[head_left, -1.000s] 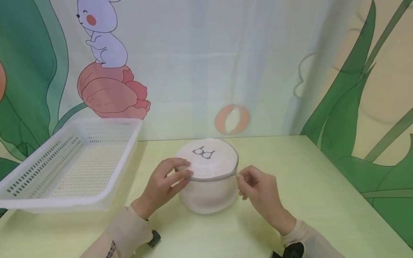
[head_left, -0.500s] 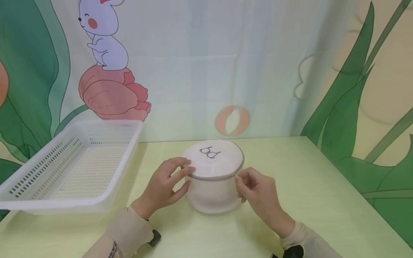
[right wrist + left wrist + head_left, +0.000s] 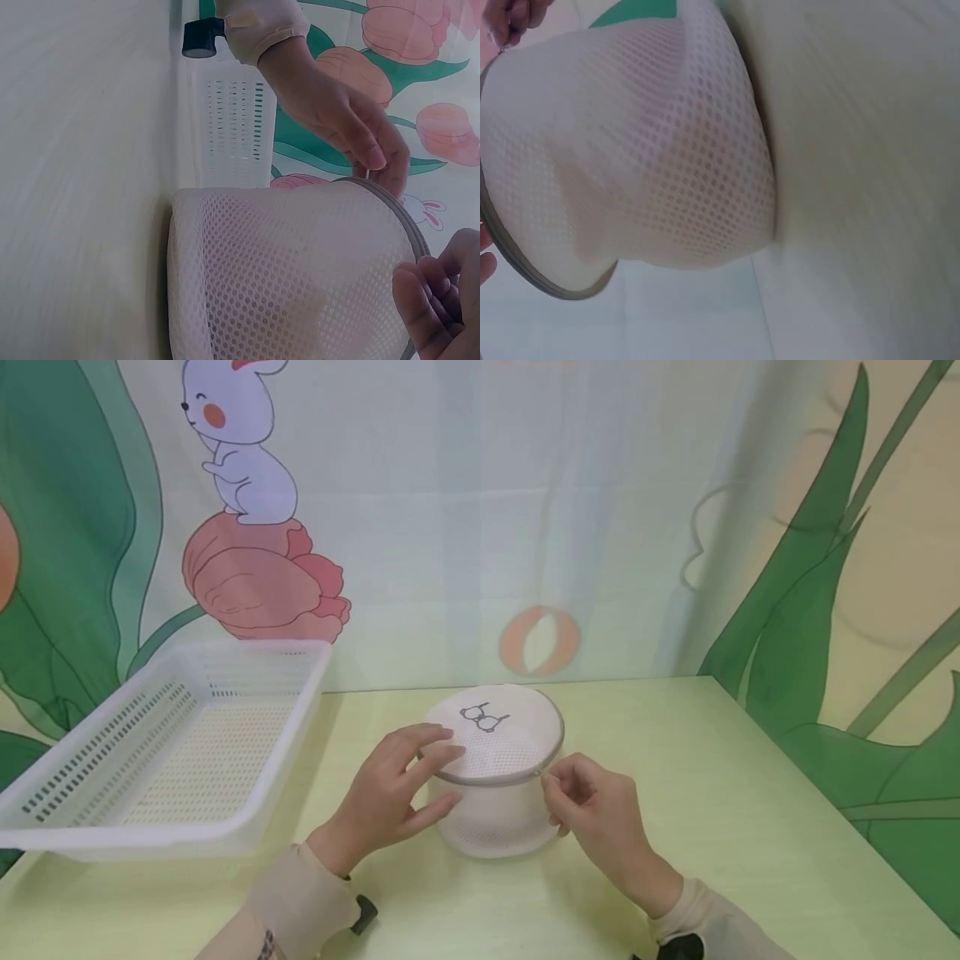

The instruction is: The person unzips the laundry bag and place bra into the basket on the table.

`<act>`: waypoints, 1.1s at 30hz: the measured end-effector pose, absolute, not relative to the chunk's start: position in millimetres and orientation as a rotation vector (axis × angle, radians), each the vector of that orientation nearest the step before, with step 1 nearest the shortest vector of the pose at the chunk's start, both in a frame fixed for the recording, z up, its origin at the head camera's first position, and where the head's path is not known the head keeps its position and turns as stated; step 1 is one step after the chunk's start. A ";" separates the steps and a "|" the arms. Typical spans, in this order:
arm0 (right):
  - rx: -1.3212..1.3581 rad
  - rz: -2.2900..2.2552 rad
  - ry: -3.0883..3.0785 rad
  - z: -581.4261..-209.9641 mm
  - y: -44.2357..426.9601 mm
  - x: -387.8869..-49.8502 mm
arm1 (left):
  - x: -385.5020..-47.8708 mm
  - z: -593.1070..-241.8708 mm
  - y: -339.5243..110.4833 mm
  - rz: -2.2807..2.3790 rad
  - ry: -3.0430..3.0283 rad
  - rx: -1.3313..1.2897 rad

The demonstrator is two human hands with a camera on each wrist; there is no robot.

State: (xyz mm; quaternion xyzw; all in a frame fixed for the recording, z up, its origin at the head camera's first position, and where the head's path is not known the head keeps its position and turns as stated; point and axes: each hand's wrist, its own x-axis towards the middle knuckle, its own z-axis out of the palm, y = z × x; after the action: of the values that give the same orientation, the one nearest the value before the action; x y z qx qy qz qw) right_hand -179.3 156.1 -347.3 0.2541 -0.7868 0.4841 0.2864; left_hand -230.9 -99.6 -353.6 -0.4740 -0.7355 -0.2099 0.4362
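A round white mesh laundry bag (image 3: 495,818) stands upright on the table, its lid (image 3: 517,718) printed with a small dark drawing. A grey zipper (image 3: 480,782) runs around the lid's edge. My left hand (image 3: 393,793) lies at the bag's left side, fingers over the lid's edge, thumb lower beside the wall. At the front right of the rim, my right hand (image 3: 596,802) pinches the zipper pull between thumb and forefinger; the pull is mostly hidden. Through the mesh (image 3: 697,150) in the left wrist view, no contents can be made out.
A white perforated plastic basket (image 3: 255,818) stands to the left on the pale green table (image 3: 750,827). Behind the table hangs a cloth backdrop (image 3: 637,527) with a rabbit and plants.
The bag has shifted slightly to the right. My left hand's fingers have moved right onto the lid, and the right hand has moved a little left along the front rim.
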 end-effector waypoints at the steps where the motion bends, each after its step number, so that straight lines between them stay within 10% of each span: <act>1: 0.679 1.292 -2.101 -347.5 156.1 -179.4 | -229.6 -352.0 -98.0 -0.525 -1.827 -1.182; 33: 0.711 1.277 -2.082 -348.8 156.6 -179.6 | -209.0 -340.3 -53.7 -0.536 -1.786 -1.188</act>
State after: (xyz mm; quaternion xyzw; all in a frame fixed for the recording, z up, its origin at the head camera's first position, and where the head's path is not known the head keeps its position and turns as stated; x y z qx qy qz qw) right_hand -179.6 156.6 -348.8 0.2673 -0.7821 0.4796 0.2946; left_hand -209.0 -53.7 -340.3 -0.4803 -0.7219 -0.2168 0.4485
